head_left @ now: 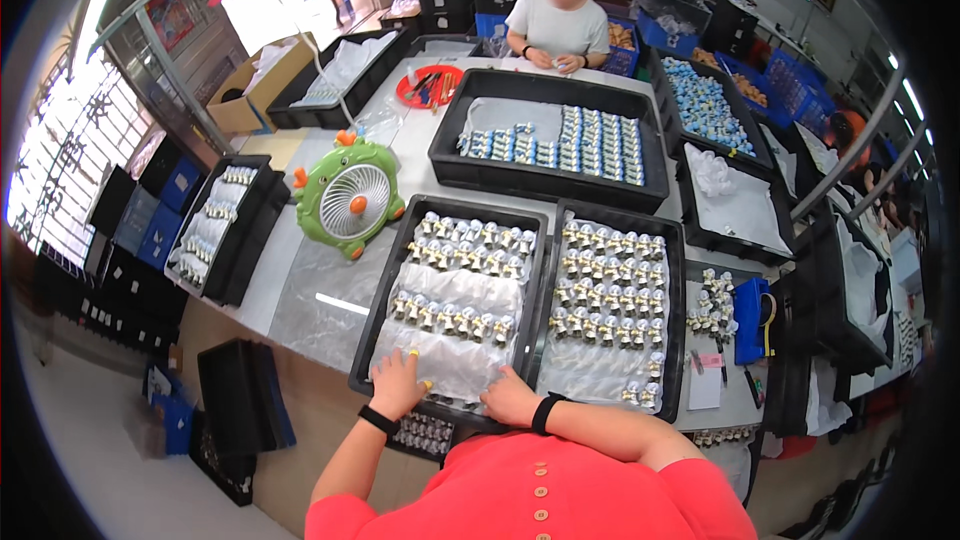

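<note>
A black tray point(362, 360) in front of me holds rows of small white, silver and gold figurines point(455, 318), with clear plastic sheet point(455, 365) laid between the rows. On the near part of that sheet rests my left hand point(398, 385), fingers spread, with yellow covers on two fingertips. My right hand point(510, 400) touches the sheet's near right side, its thumb and forefinger apart. Some figurines show under the sheet at the near edge, between my hands. Neither hand visibly grips a figurine. To the right, a second black tray point(545, 380) holds more rows of similar figurines.
A green frog-shaped fan point(385, 165) stands left of the trays. Beyond is a large black tray point(545, 192) of blue-and-white figurines, with a person point(560, 20) seated behind it. A red dish of tools point(405, 90), a blue bin point(750, 325) and loose figurines point(712, 305) lie around.
</note>
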